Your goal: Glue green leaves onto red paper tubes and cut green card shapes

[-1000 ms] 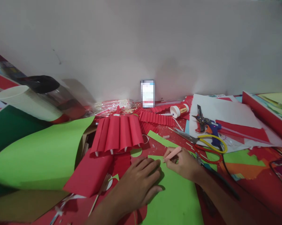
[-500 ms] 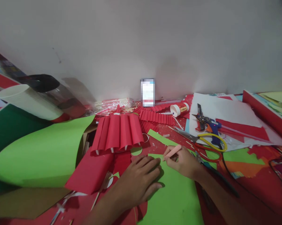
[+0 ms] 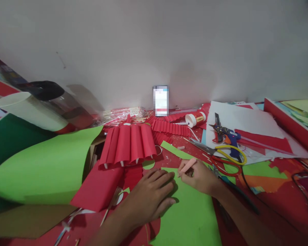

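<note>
A bright green sheet of paper (image 3: 188, 215) lies on the red table in front of me. My left hand (image 3: 155, 196) rests flat across its left edge, fingers stretched out, palm down. Close by on the right, my right hand (image 3: 196, 176) is closed around a thick pink pen (image 3: 189, 165). The pen slants down to the left, and its lower end is at the sheet near the top edge. My fingers partly hide the tip. Just beyond the left hand stands a pleated red paper piece (image 3: 130, 143), with a green paper strip (image 3: 175, 150) behind the sheet.
Scissors with yellow and red handles (image 3: 232, 155) lie right of the sheet, beside a blue glue gun (image 3: 233, 136) and pliers (image 3: 236, 188). A phone (image 3: 161, 100) leans on the wall. A rolled green sheet (image 3: 43, 167) and a white cup (image 3: 32, 111) are at left.
The view has shifted very slightly. My right hand has barely moved, and the pen stays in it at the sheet's top edge. The left hand keeps its place.
</note>
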A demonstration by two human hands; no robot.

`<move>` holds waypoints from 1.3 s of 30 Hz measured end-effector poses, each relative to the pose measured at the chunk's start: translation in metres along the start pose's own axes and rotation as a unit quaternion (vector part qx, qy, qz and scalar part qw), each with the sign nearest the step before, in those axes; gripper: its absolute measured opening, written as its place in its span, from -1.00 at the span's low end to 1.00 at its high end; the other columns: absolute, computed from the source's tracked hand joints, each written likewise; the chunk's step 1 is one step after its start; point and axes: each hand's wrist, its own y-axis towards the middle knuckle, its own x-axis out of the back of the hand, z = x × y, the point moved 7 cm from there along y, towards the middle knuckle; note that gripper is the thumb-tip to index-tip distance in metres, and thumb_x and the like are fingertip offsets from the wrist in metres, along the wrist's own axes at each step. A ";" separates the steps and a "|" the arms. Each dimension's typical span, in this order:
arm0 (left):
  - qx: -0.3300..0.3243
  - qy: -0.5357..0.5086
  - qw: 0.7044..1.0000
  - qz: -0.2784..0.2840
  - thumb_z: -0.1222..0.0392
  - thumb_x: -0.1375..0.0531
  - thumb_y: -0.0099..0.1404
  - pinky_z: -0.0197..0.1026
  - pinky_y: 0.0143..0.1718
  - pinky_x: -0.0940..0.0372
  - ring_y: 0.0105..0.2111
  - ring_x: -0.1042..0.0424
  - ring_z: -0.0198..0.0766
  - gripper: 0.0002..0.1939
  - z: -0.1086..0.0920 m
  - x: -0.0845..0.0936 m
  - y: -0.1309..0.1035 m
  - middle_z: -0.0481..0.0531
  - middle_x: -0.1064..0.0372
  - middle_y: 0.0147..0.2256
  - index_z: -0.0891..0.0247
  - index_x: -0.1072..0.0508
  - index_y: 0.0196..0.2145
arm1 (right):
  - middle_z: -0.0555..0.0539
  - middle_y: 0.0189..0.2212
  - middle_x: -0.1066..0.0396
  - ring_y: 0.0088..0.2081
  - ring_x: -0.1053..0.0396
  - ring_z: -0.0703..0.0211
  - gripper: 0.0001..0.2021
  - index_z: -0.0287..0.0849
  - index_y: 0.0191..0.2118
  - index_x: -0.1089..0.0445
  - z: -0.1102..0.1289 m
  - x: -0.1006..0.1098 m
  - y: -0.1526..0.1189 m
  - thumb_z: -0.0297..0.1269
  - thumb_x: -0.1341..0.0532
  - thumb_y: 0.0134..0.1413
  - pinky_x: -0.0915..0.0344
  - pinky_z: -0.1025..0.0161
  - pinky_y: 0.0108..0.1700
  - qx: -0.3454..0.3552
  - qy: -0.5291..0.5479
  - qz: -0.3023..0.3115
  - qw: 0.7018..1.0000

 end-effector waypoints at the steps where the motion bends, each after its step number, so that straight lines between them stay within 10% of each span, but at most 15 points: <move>1: 0.000 -0.001 1.000 0.002 -0.07 -0.06 0.47 0.01 0.11 -0.19 0.06 -0.35 -0.07 -0.66 0.000 0.000 0.000 0.05 -0.41 0.11 0.16 -0.40 0.04 | 0.10 -0.58 -0.36 -0.52 -0.28 0.30 -0.93 -0.16 -0.45 -0.42 0.000 0.000 0.000 -0.45 -0.23 -0.03 -0.12 0.37 -0.48 0.001 -0.004 0.003 1.000; 39: -0.011 -0.032 0.999 0.010 0.06 -0.08 0.48 0.03 0.21 -0.17 0.10 -0.36 -0.12 -0.71 0.007 0.003 0.001 0.05 -0.42 0.12 0.13 -0.42 0.07 | 0.02 -0.49 -0.51 -0.49 -0.34 0.27 -0.90 -0.19 -0.43 -0.47 0.010 -0.004 -0.003 -0.46 -0.21 -0.01 -0.15 0.37 -0.46 0.046 0.000 0.045 0.998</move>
